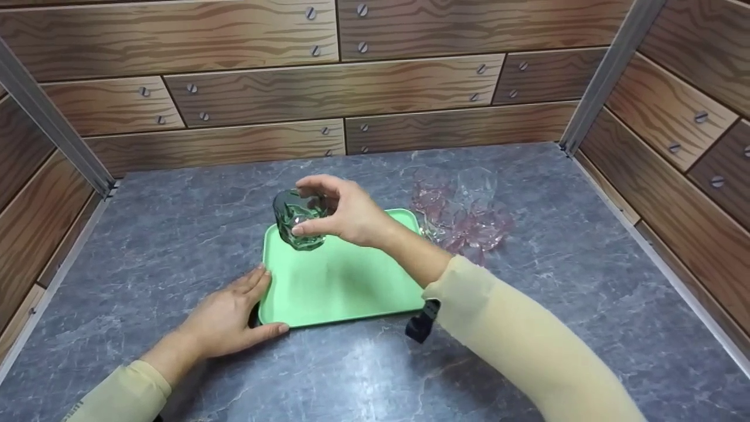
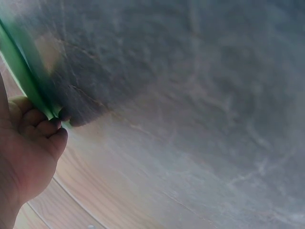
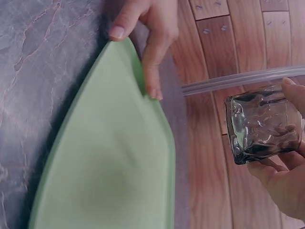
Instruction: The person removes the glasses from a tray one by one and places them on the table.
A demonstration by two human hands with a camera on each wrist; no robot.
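Observation:
In the head view my right hand (image 1: pixel 354 217) grips a dark green-tinted glass (image 1: pixel 300 220) by its side, thumb in front. It holds the glass tilted above the back left part of a light green tray (image 1: pixel 334 287). The right wrist view shows the faceted glass (image 3: pixel 259 124) held clear of the tray surface. My left hand (image 1: pixel 228 316) holds the tray's near left corner, thumb along the front edge and fingers at the left edge. In the left wrist view the fingers of that hand (image 2: pixel 31 148) bend against the tray's green rim (image 2: pixel 21 67).
Several clear and pink-tinted glasses (image 1: pixel 463 217) stand close together behind and right of the tray, hard to tell apart. A grey marbled tabletop (image 1: pixel 562 305) lies under everything. Wood-patterned walls (image 1: pixel 263 94) with metal corner posts (image 1: pixel 606 76) enclose the back and sides.

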